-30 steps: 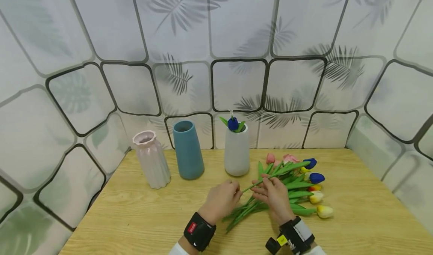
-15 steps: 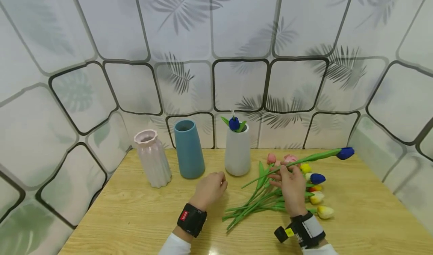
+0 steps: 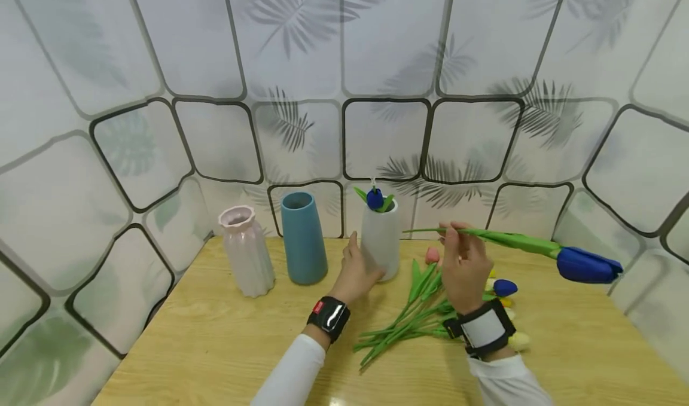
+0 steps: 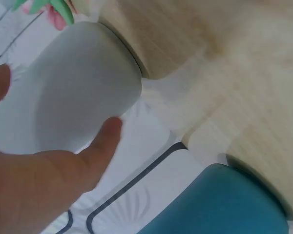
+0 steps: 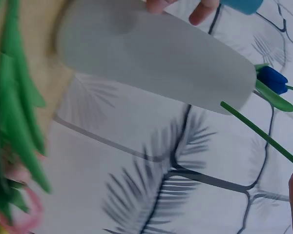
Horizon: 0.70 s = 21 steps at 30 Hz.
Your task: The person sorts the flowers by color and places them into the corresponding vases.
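Observation:
An artificial blue tulip (image 3: 587, 265) lies nearly level in the air; my right hand (image 3: 465, 271) pinches its green stem, whose bare end points left towards the white vase. In the right wrist view that stem (image 5: 263, 135) crosses in front of the vase's upper part. My left hand (image 3: 355, 277) is at the lower left side of the white vase (image 3: 382, 241), fingers and thumb spread around it. Whether they press on it is hard to tell in the left wrist view. Another blue tulip (image 3: 375, 199) stands in that vase, its bloom just above the rim.
Left of the white vase stand a blue vase (image 3: 304, 244) and a pale pink ribbed vase (image 3: 247, 256). A pile of artificial tulips (image 3: 409, 316) lies on the wooden table (image 3: 215, 352), partly behind my right forearm. A patterned backdrop (image 3: 296, 47) closes off the back.
My left hand has let go of the tulip stem and moved to the white vase. The right hand has lifted the blue tulip off the pile, and its bloom now points right.

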Available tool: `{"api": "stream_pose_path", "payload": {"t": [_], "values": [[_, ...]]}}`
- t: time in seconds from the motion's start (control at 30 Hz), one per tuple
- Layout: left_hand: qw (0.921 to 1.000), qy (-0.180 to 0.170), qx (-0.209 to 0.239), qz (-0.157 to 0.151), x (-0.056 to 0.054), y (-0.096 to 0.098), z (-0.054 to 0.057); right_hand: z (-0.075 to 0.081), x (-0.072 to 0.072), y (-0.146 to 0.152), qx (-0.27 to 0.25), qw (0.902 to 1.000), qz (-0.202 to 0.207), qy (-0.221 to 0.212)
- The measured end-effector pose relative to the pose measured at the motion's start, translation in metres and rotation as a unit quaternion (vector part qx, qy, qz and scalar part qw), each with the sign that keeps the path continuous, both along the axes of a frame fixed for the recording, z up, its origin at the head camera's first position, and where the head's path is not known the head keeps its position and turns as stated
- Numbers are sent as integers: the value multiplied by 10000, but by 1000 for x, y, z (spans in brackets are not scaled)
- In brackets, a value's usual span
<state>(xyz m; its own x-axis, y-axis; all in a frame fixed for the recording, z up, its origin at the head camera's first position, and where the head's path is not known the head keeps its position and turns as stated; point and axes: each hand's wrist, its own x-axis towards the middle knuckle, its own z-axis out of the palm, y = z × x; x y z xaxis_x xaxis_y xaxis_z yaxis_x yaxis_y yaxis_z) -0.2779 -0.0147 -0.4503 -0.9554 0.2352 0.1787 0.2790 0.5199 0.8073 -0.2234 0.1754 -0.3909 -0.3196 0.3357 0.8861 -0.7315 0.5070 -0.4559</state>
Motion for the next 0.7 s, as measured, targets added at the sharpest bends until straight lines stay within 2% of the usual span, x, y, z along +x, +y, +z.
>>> {"api": "stream_pose_path", "payload": {"t": [0.07, 0.17, 0.3, 0.47, 0.7], "values": [[10000, 12, 76, -5, -11, 5, 2, 16, -7, -3, 57, 10000, -30, 66], [9999, 91, -105, 70, -22, 10, 2, 35, -16, -10, 237, 9997, -36, 66], [9985, 204, -442, 261, -28, 10, 1, 48, -28, -18, 800, 9966, -93, -144], [9974, 245, -602, 323, -29, 12, -1, 52, -37, -21, 1448, 9871, -39, -678], [9952, 252, -829, 447, -28, 11, -2, 42, -49, -27, 1912, 9700, -144, -1493]]}}
